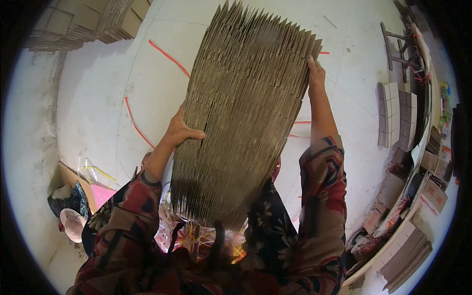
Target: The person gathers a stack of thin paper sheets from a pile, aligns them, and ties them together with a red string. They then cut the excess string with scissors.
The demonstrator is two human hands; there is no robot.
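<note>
Whitewashed floor, pale wall at far L; rim bent & black from the fisheye. Top L: flat cardboard piles, cut off by the rim. Below, by the wall, a tan round bowl-like thing (poss. a hat, can't tell), partly behind the sleeve, nr a pink sheet. Red straps lie on the floor, some running out of sight behind the held stack.

L hand grips the L side of a tall cardboard stack, thumb across the front, other fingers hidden behind. Stack is mid-view, tilted, in front of the person's body, edges facing the camera, top end fanned & jagged. Under its lower end, a bright tangle, mostly covered, hard to make out. R hand clasps the upper R side, thumb nr the edge, rest of fingers out of sight.

Far R: cardboard bundles on floor, dark frame above them (kind unclear), then warped clutter along the rim, incl. a cardboard pile at bottom R.
</note>
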